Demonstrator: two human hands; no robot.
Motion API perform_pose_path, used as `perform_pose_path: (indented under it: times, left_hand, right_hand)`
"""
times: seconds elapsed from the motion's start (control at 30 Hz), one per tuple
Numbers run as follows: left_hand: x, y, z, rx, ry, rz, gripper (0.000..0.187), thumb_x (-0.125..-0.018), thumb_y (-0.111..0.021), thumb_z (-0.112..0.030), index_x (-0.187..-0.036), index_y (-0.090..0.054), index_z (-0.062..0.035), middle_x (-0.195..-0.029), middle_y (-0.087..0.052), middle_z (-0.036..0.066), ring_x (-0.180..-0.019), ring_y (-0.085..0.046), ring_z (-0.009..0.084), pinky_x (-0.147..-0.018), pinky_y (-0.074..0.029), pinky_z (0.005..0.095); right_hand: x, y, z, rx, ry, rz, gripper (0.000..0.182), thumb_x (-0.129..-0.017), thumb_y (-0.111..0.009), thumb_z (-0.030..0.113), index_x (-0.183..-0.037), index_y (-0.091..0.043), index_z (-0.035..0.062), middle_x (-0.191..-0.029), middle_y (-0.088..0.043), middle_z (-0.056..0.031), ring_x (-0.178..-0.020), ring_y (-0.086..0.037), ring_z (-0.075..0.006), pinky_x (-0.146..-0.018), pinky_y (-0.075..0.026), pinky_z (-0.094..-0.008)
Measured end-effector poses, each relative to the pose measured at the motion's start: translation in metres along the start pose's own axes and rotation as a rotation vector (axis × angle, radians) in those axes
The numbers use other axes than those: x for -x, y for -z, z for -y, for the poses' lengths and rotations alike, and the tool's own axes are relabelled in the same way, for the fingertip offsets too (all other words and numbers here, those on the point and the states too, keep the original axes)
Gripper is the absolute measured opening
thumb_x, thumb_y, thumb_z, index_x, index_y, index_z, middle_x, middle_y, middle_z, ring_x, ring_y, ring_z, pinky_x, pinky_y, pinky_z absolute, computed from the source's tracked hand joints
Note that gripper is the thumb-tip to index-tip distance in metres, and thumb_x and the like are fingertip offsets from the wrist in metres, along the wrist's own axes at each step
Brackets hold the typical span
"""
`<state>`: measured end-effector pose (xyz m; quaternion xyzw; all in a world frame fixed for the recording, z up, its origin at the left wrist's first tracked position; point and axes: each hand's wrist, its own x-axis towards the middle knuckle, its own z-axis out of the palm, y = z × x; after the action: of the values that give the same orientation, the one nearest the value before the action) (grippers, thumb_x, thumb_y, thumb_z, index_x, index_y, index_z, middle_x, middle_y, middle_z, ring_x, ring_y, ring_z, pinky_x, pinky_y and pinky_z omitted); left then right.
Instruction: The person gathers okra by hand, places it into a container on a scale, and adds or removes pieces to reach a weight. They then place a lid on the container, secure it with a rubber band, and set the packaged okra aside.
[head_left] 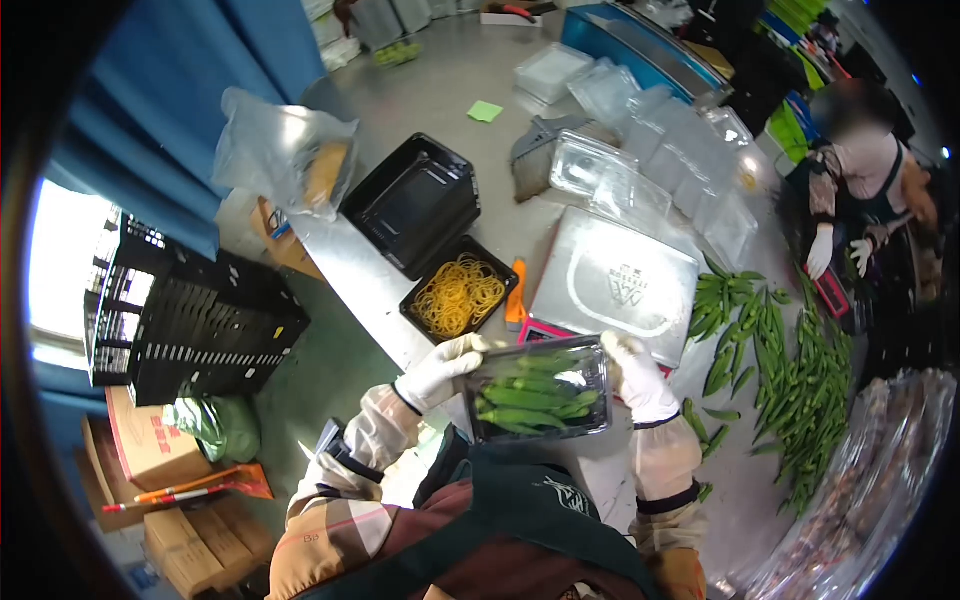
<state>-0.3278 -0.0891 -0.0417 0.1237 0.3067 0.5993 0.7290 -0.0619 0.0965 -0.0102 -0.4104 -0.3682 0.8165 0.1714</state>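
Observation:
A black tray with a clear lid (540,392), green pods showing inside, is held level in front of my apron. My left hand (442,374), in a white glove, grips its left end. The gloved right hand (640,380) has its fingers closed on the right end. Just beyond the tray lies a metal scale (620,280) with a red edge. A black container of yellow rubber bands (460,295) sits to the left of the scale, with an orange cutter (515,295) between them. Loose green pods (790,380) are heaped on the right.
An empty black tray (415,205) and a plastic bag (290,150) stand at the left. Clear lids (660,140) are piled beyond the scale. A co-worker (865,180) is at the right. Black crates (200,310) and cardboard boxes (150,440) are at far left.

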Motion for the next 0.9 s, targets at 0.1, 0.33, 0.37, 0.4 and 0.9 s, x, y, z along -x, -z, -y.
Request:
perform_pose_path:
  times: [0.1, 0.33, 0.37, 0.4, 0.9]
  left_hand:
    - [0.033, 0.018, -0.013, -0.73, 0.131, 0.035, 0.082, -0.083, -0.076, -0.031, -0.144, -0.03, -0.0011, -0.14, -0.046, 0.02, -0.127, -0.047, 0.027, -0.102, -0.043, 0.0391]
    - [0.12, 0.038, 0.013, -0.312, 0.089, -0.39, 0.062, -0.081, -0.077, -0.022, -0.132, -0.051, 0.0013, -0.117, -0.063, 0.008, -0.103, -0.06, 0.0158, -0.092, -0.048, 0.0313]
    - [0.135, 0.051, 0.02, -0.145, 0.041, -0.462, 0.057, -0.082, -0.073, -0.019, -0.132, -0.052, -0.001, -0.12, -0.062, 0.007, -0.104, -0.06, 0.0154, -0.094, -0.047, 0.0309]
    - [0.143, 0.049, 0.022, -0.054, -0.101, -0.502, 0.055, -0.085, -0.069, -0.025, -0.132, -0.051, -0.0012, -0.12, -0.063, 0.009, -0.106, -0.061, 0.0192, -0.096, -0.048, 0.0348]
    - [0.11, 0.023, -0.009, -0.083, -0.351, -0.466, 0.062, -0.079, -0.07, -0.006, -0.135, -0.045, -0.0016, -0.121, -0.061, 0.01, -0.11, -0.06, 0.0198, -0.096, -0.048, 0.0332]
  right_hand:
    - [-0.016, -0.058, -0.014, 0.396, -0.006, 0.192, 0.02, -0.095, -0.062, 0.02, -0.104, -0.066, 0.0016, -0.088, -0.065, -0.0007, -0.078, -0.058, -0.0095, -0.07, -0.047, -0.0246]
    - [-0.112, -0.148, -0.078, 0.811, 0.496, 0.243, 0.015, -0.085, -0.069, 0.015, -0.097, -0.068, 0.0065, -0.086, -0.069, -0.0074, -0.079, -0.066, -0.018, -0.072, -0.05, -0.0306]
    - [-0.127, -0.153, -0.083, 0.982, 0.55, 0.14, 0.017, -0.084, -0.07, 0.016, -0.1, -0.068, 0.0083, -0.089, -0.068, -0.0076, -0.08, -0.066, -0.0195, -0.072, -0.051, -0.0319]
    - [-0.142, -0.156, -0.089, 1.153, 0.599, 0.03, 0.02, -0.084, -0.07, 0.017, -0.102, -0.067, 0.0102, -0.092, -0.067, -0.0078, -0.081, -0.066, -0.021, -0.073, -0.051, -0.0331]
    - [-0.151, -0.154, -0.076, 1.331, 0.951, -0.229, 0.012, -0.08, -0.071, 0.019, -0.091, -0.075, 0.0173, -0.088, -0.07, -0.0063, -0.075, -0.068, -0.0252, -0.068, -0.053, -0.036]
